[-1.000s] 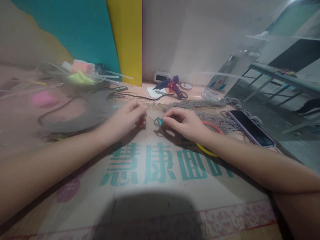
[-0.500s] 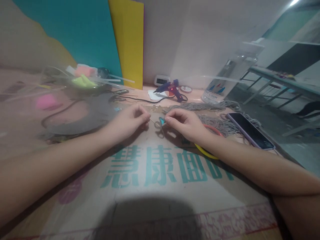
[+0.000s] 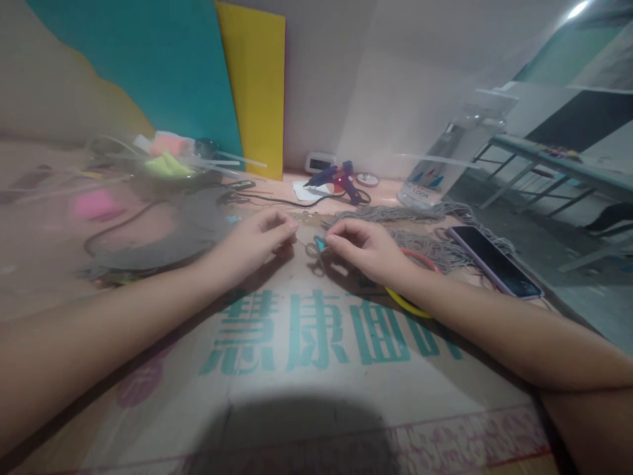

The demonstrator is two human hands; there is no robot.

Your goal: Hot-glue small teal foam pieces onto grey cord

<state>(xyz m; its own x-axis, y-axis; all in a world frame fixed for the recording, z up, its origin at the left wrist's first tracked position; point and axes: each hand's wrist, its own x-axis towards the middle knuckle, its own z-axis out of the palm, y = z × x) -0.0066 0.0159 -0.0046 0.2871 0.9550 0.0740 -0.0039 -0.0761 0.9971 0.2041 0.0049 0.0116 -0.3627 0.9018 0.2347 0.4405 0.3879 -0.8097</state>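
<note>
My left hand [image 3: 270, 239] is closed in a pinch, and a thin pale strand [image 3: 301, 241] shows faintly at its fingertips. Opposite it, my right hand [image 3: 366, 245] pinches a small teal piece [image 3: 320, 243] between thumb and forefinger; its exact kind is too blurred to tell. Between the two hands, a pair of scissors [image 3: 312, 251] lies on the printed cardboard sheet [image 3: 297, 402], its handle loops toward me and its blades partly hidden. Under my right wrist are a red ring [image 3: 420, 258] and a yellow ring [image 3: 408, 305], both partly covered.
Grey yarn [image 3: 430, 247] lies beyond my right hand, beside a phone [image 3: 497, 262] and a clear bottle [image 3: 438, 158]. A glue gun [image 3: 332, 177] with a lit red light rests at the back. Blurred craft materials [image 3: 168, 165] crowd the left.
Both hands keep their pinches in almost the same place. The strand between them shows less clearly now. The view has shifted very slightly.
</note>
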